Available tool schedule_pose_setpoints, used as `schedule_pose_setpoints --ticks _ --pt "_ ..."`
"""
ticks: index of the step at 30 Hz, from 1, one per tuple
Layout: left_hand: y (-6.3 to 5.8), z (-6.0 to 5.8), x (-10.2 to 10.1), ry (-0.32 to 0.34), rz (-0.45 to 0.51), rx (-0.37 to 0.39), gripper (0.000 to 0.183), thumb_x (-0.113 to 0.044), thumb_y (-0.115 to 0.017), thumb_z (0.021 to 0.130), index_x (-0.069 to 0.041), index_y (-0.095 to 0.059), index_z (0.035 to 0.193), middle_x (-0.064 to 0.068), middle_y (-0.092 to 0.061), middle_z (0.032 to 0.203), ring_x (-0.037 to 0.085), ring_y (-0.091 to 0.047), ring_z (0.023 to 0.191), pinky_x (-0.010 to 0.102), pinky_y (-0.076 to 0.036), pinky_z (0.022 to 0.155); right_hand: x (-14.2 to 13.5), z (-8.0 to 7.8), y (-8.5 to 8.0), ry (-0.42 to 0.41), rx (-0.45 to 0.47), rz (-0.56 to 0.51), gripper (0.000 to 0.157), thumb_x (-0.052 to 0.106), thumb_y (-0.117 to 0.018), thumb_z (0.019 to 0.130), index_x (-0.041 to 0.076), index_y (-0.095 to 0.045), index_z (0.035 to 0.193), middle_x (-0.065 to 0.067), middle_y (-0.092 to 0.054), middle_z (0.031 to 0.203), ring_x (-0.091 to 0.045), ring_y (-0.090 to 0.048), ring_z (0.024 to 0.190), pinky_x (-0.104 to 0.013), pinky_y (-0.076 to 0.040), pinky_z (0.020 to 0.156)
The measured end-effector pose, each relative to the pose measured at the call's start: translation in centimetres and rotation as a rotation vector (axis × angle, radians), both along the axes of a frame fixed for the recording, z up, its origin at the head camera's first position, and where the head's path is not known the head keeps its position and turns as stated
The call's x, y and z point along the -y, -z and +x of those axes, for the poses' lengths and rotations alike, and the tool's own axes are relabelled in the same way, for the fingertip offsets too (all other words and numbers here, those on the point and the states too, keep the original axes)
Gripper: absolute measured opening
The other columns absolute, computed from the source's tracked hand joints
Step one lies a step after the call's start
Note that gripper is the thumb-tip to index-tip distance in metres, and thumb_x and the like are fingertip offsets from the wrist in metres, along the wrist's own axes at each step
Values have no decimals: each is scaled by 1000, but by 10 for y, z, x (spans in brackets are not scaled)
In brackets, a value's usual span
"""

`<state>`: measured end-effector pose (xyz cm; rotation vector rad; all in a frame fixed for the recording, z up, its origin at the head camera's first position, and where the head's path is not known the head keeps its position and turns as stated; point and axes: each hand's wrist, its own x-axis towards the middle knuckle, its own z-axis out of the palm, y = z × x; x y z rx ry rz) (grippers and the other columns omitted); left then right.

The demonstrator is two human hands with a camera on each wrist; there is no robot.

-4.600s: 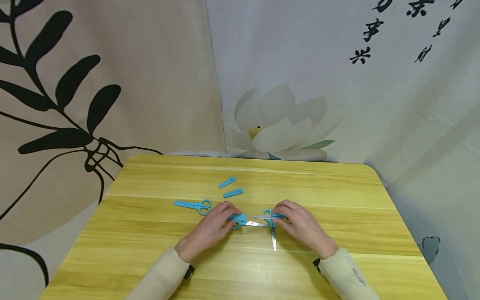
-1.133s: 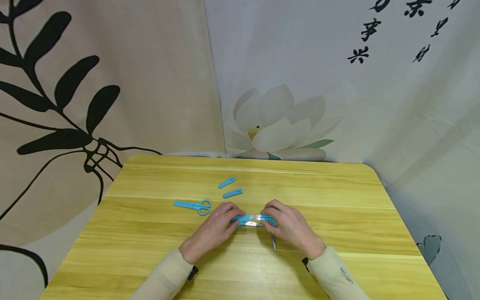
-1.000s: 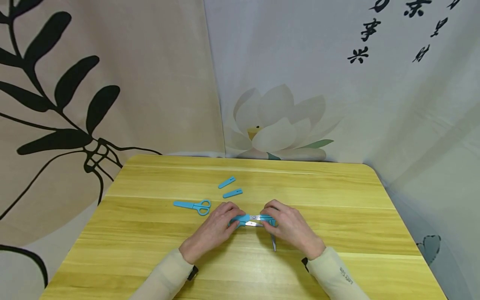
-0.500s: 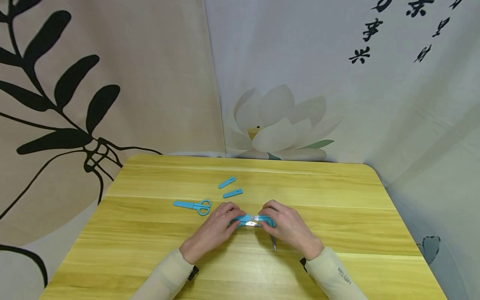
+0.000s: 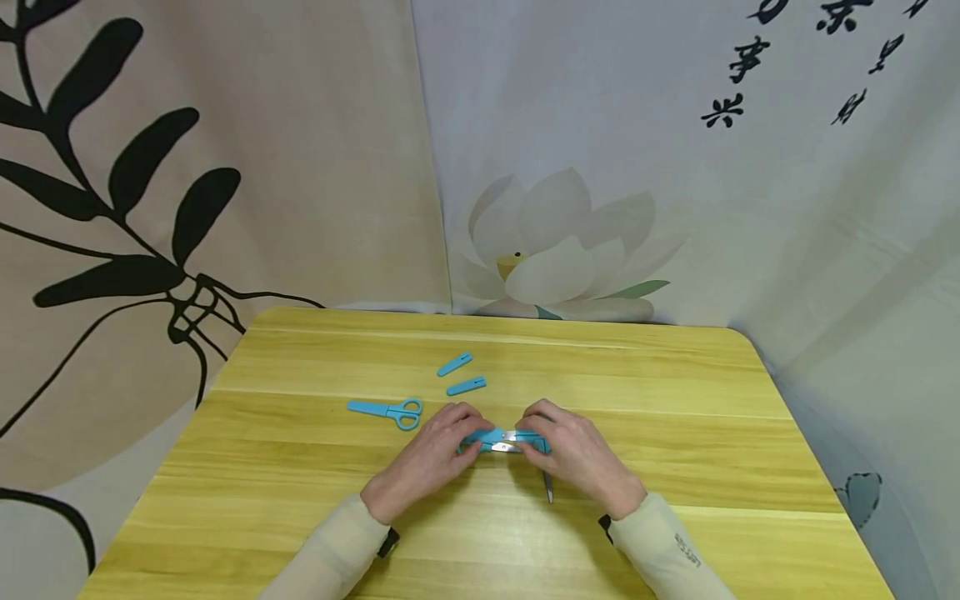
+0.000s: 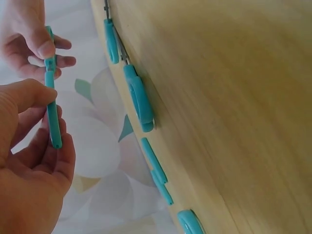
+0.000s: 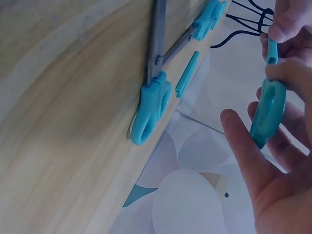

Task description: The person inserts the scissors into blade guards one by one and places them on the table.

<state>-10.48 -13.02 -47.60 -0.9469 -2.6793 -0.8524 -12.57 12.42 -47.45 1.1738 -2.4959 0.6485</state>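
My left hand (image 5: pixel 431 454) pinches a blue blade cover (image 6: pixel 53 122) between thumb and fingers. My right hand (image 5: pixel 581 454) holds a pair of blue-handled scissors (image 7: pixel 270 105) near the pivot, blades pointing left into the cover's mouth. A short stretch of silver blade (image 5: pixel 512 436) shows between the cover and the handles. Both are raised off the table in the wrist views. Beneath the hands lie two bare-bladed pairs: the left scissors (image 6: pixel 139 100), blades pointing right, and the right scissors (image 7: pixel 151 109), blades toward the table's near edge.
Two loose blue blade covers, the farther cover (image 5: pixel 454 365) and the nearer cover (image 5: pixel 467 386), lie beyond the hands. Left of them rests a pair of covered scissors (image 5: pixel 385 412). The wooden table (image 5: pixel 300 500) ends at a curtain (image 5: pixel 337 167) behind.
My right hand has moved left with its scissors, and their blades have slid into the cover. Over the last second the visible blade has shortened slightly. The left hand has barely moved.
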Motion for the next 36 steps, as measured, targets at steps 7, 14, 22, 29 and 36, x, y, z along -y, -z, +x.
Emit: schedule_pose_setpoints --ticks 7,14,22,29,36 --pt "-1 -1 -1 8 4 -7 22 -3 -78 92 -10 -75 112 -2 -63 110 16 -60 102 32 -55 85 0 0 -1 0 -6 1 17 17 -86 86 11 -76 98 1 -65 107 -9 -65 81 -21 -56 67" --pt "-4 1 -2 19 -16 -15 23 -4 -77 93 -9 -74 115 0 -63 114 18 -60 105 35 -56 87 1 0 -2 -22 9 -12 15 16 -85 88 9 -75 98 0 -65 107 -12 -67 79 -20 -56 67" --pt "-4 0 -2 26 -34 -18 21 -5 -76 94 -9 -74 115 1 -63 115 19 -61 107 35 -56 88 2 -1 -1 -26 9 -12 16 17 -85 88 9 -76 99 -1 -65 107 -13 -67 78 -19 -55 66" --pt "-3 -2 -2 15 -13 22 22 -9 -77 95 -11 -74 116 0 -64 118 19 -60 108 39 -55 91 2 -1 0 -19 11 -35 18 16 -87 87 10 -75 99 0 -65 107 -10 -67 80 -20 -56 67" --pt "0 -5 3 -8 -22 13 37 -21 -81 93 -10 -71 127 5 -67 132 27 -61 125 52 -49 104 1 0 0 -15 25 -35 20 17 -87 87 9 -76 101 0 -65 109 -9 -66 82 -21 -57 68"
